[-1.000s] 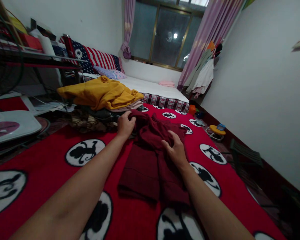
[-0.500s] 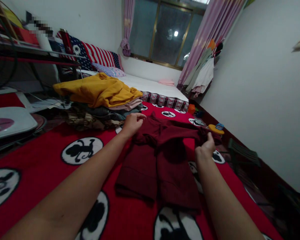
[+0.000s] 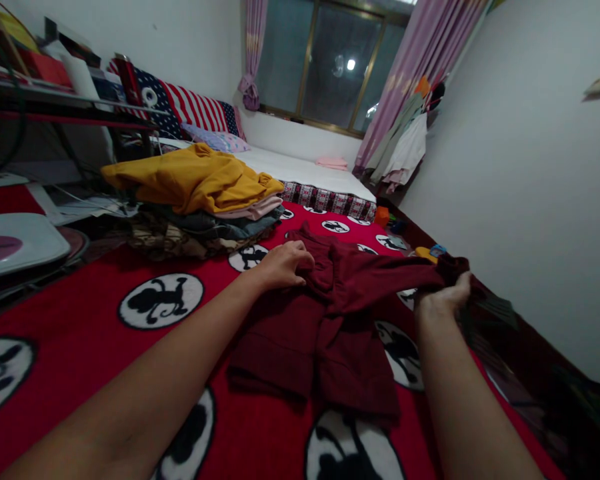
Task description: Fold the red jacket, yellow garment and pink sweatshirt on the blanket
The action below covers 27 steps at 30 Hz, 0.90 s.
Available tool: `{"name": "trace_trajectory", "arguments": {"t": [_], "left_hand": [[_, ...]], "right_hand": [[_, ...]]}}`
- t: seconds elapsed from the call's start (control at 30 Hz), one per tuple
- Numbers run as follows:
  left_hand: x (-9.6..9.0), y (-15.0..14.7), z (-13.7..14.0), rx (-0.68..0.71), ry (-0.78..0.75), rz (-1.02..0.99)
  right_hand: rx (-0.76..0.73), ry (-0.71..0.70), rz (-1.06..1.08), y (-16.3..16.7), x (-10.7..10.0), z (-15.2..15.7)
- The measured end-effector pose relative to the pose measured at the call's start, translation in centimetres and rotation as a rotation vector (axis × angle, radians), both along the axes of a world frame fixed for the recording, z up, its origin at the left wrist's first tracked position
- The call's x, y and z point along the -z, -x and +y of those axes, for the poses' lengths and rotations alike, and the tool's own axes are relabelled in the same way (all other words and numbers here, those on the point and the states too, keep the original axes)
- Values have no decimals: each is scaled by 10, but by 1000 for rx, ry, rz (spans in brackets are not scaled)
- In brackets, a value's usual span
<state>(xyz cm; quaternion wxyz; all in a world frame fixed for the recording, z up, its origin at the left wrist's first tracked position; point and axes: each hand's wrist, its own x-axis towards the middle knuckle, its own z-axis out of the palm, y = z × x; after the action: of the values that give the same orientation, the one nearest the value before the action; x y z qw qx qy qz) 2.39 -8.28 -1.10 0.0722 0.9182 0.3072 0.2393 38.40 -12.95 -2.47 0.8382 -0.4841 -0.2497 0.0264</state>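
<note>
A maroon jacket (image 3: 350,347) lies spread on a red blanket (image 3: 95,360), its two front panels and hem toward me. My right hand (image 3: 447,297) grips the end of one sleeve, pulling it out to the right and slightly off the blanket. Near the jacket's upper part, my left hand (image 3: 285,265) has its fingers curled onto the bunched cloth. Part of the jacket's far side is hidden behind folds. To the left of it stands a stack of folded clothes (image 3: 220,227) with a yellow garment (image 3: 195,177) on top.
A white-covered bed (image 3: 290,160) stands beyond the blanket, under the window. At left are a cluttered desk (image 3: 80,120) and a white chair seat (image 3: 20,243). A yellow stool (image 3: 425,254) sits past the blanket's right edge, and clothes (image 3: 405,147) hang by the curtain.
My right hand has moved right with the sleeve, stretching it out. My left hand has shifted right and a little nearer, onto the jacket's upper part.
</note>
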Motion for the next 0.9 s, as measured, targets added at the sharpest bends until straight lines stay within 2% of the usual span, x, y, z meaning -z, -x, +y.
{"name": "trace_trajectory", "arguments": {"t": [0.07,0.1,0.17,0.23,0.3,0.37,0.4,0.47,0.5,0.57,0.63,0.7,0.77,0.83,0.9], "left_hand": [[-2,0,-2,-23,10,29],[-2,0,-3,-3,58,58],[-2,0,-1,78,198,112],[-1,2,2,161,341,128],[-2,4,5,179,442,115],[-1,7,10,113,502,92],[0,8,12,45,496,63],[5,13,18,-153,390,-22],[9,16,21,-272,302,-62],[19,22,27,-494,138,-92],[30,28,33,-605,82,-74],[37,32,37,-582,115,-74],[39,32,40,-491,170,-117],[36,30,41,-422,196,-202],[32,27,39,-404,185,-282]], "right_hand": [[119,86,46,10,-1,-2],[171,177,4,16,-1,-5],[145,440,-241,31,0,-11],[49,695,-511,51,0,-18],[9,840,-749,77,-3,-23],[6,825,-985,109,-9,-25],[-35,768,-1095,125,-12,-24],[-199,644,-1225,156,-17,-22],[-279,642,-1261,169,-17,-20],[-336,792,-1317,188,-14,-13],[-264,1035,-1360,198,-9,-5],[-222,1197,-1403,199,-8,4],[-264,1245,-1443,195,-12,12],[-269,1192,-1491,190,-19,18],[-164,1067,-1536,185,-23,21]]}}
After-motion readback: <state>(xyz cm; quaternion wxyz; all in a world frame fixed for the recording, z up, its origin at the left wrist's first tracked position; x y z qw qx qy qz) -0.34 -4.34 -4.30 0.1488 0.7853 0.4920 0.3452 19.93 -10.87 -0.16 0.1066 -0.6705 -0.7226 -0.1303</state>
